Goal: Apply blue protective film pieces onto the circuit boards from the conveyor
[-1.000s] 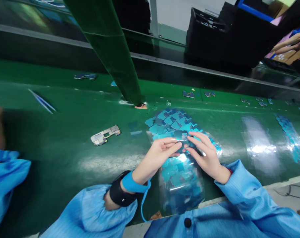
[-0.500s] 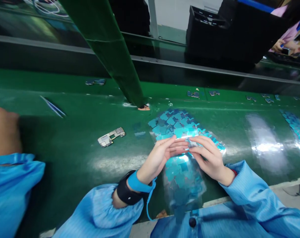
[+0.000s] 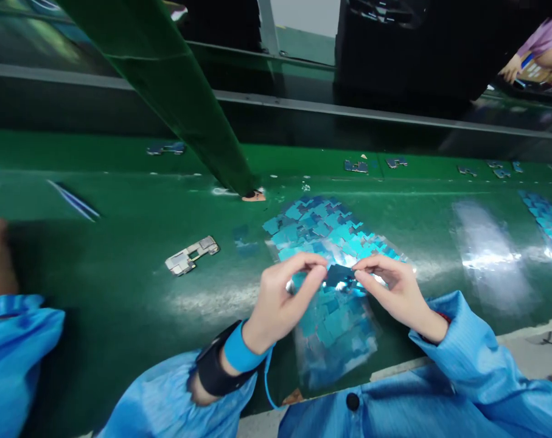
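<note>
Between my two hands is a small dark blue film piece [image 3: 339, 275] with a notched outline. My left hand [image 3: 282, 298] pinches its left edge with thumb and forefinger, and my right hand [image 3: 394, 291] pinches the right edge. Beneath and beyond them lies a spread of similar shiny blue pieces [image 3: 310, 222] on clear plastic. A clear plastic bag [image 3: 335, 344] with more blue pieces is just below my hands. To the left, a phone circuit board [image 3: 191, 255] rests on the green mat [image 3: 134, 340].
Tweezers [image 3: 73, 199] lie at the left. Several small circuit boards [image 3: 355, 165] line the back strip. A green post [image 3: 188, 103] slants down to the bench. Clear plastic [image 3: 490, 255] lies at right. A co-worker's sleeve [image 3: 20, 340] enters at left; another person's hands [image 3: 513, 68] show far right.
My hands have drawn apart slightly, and the dark blue film piece now shows between their fingertips. The view has shifted a little, and the co-worker's arm at left is further out of view.
</note>
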Motion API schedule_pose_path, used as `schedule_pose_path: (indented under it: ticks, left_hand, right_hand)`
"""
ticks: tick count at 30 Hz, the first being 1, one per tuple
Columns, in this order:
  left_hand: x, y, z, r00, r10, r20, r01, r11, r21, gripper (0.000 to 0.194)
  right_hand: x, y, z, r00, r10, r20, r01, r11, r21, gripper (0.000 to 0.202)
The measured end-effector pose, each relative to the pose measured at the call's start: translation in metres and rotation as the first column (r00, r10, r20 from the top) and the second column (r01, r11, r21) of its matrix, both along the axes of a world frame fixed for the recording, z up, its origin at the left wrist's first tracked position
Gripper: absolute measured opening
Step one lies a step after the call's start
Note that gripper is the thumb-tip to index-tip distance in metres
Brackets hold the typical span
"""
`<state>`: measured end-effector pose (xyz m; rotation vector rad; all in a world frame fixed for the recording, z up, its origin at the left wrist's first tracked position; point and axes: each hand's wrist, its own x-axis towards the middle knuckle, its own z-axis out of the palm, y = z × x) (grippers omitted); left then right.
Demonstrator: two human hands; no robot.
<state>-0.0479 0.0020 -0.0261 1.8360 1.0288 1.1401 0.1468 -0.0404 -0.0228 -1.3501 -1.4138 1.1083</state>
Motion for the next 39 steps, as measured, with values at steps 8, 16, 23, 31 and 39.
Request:
schedule_pose_path:
  ticks: [8, 16, 23, 31, 39]
  left_hand:
    - [0.004, -0.003, 0.003, 0.982, 0.061, 0.179, 0.0, 0.946, -0.325, 0.015]
    - [0.011, -0.006, 0.004, 0.963, 0.054, 0.265, 0.082, 0.875, -0.478, 0.015]
    - [0.014, -0.009, -0.001, 0.978, 0.017, 0.206, 0.083, 0.88, -0.468, 0.021]
    - [-0.011, 0.013, 0.004, 0.947, 0.191, -0.259, -0.241, 0.954, -0.178, 0.037]
    - [-0.117, 0.041, -0.024, 0.609, 0.519, -0.599, -0.635, 0.773, 0.024, 0.026]
  right_hand:
    - [0.005, 0.008, 0.001, 0.981, -0.101, -0.166, 0.082, 0.99, -0.117, 0.019]
    - [0.011, 0.007, 0.005, 0.991, -0.111, -0.073, 0.104, 0.99, -0.092, 0.013]
    - [0.013, 0.012, -0.001, 0.99, -0.105, -0.092, 0.096, 0.99, -0.103, 0.02]
    - [0.022, 0.006, -0.014, 0.96, -0.211, 0.184, 0.198, 0.976, 0.087, 0.013]
    - [0.027, 0.003, -0.017, 0.907, -0.253, 0.337, 0.087, 0.895, 0.438, 0.008]
